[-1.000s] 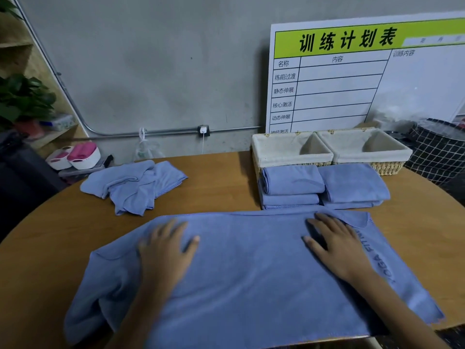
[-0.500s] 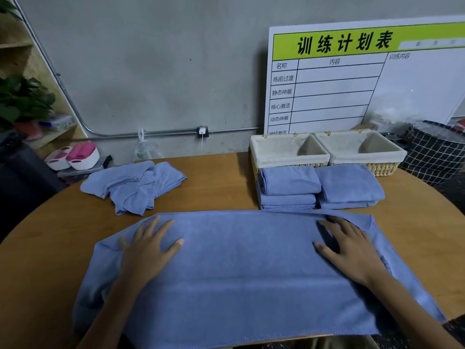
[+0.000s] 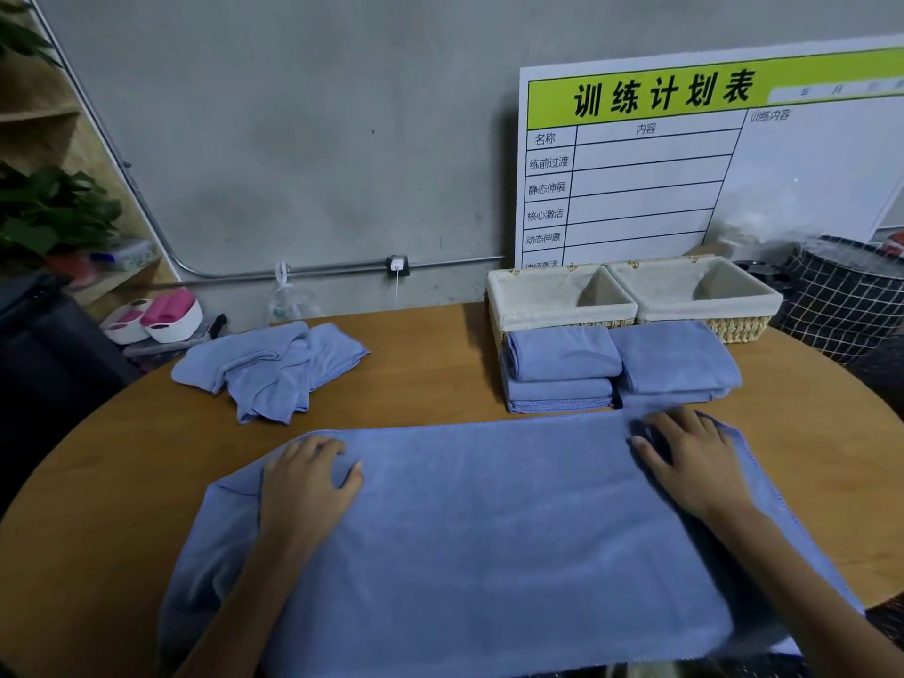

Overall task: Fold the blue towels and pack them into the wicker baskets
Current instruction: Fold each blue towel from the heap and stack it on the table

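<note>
A large blue towel [image 3: 489, 530] lies spread flat across the near side of the round wooden table [image 3: 430, 384]. My left hand [image 3: 308, 477] rests palm down near its far left corner, fingers bent at the tips. My right hand [image 3: 694, 457] presses flat on its far right corner. Behind the towel sit two stacks of folded blue towels, the left stack [image 3: 560, 369] and the right stack [image 3: 672, 362]. Two lined wicker baskets, one on the left [image 3: 557, 305] and one on the right [image 3: 694, 296], stand behind the stacks. A heap of unfolded blue towels [image 3: 274, 367] lies at far left.
A white planning board [image 3: 685, 163] leans on the wall behind the baskets. A checked dark hamper [image 3: 846, 296] stands off the table's right edge. White and pink containers [image 3: 156, 318] and a plant [image 3: 44, 212] sit at the left.
Both hands slid outward along the towel's far edge, the left hand going left and the right hand going right, smoothing the cloth flatter. The left fingertips now curl at the corner.
</note>
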